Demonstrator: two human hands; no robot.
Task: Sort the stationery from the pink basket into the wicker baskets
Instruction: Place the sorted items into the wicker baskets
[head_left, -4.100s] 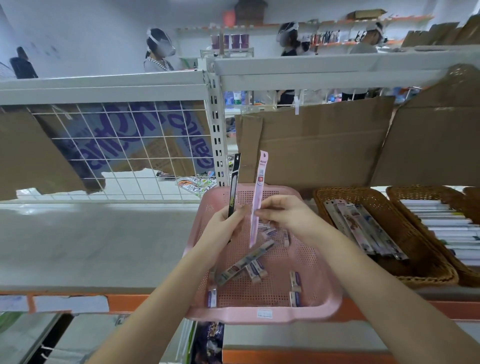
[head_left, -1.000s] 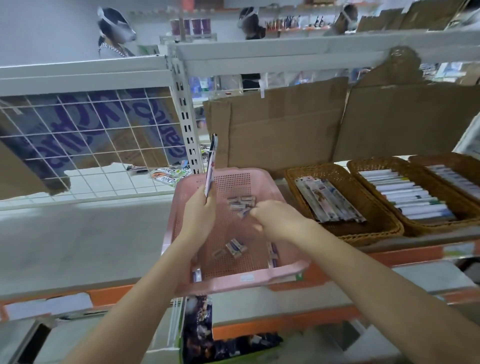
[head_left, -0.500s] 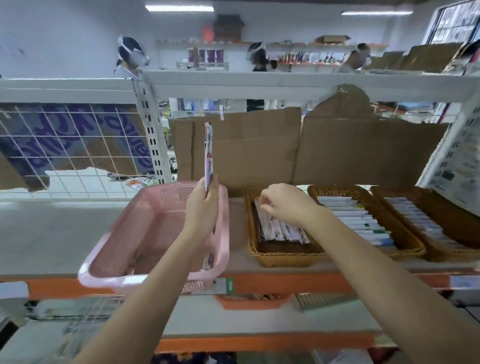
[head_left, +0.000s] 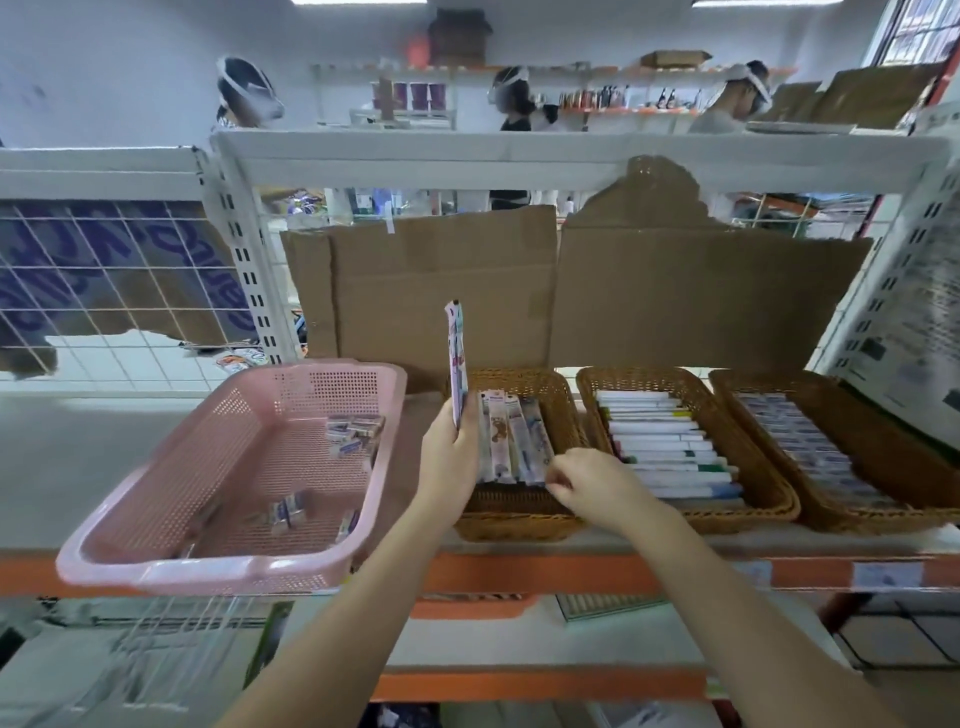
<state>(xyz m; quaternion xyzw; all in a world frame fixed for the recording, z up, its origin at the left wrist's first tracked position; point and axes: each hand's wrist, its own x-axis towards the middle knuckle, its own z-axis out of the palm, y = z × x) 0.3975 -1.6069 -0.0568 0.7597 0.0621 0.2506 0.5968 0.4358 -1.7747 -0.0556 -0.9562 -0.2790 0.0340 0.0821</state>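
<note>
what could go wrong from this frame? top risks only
1. The left hand grips the packets only by their lower end, standing upright; one could slide out and miss the first wicker basket.
2. The right hand is at the ends of the packs already in that basket and may knock them askew.
3. The pink basket overhangs the shelf edge; a bump could tip it.

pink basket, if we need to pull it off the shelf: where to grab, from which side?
Take the pink basket by its broad front rim lip, coming from the front. That edge overhangs the orange shelf edge toward the person, so fingers can likely curl under it. Its right side sits close to the left wicker basket, leaving little room there.
</note>
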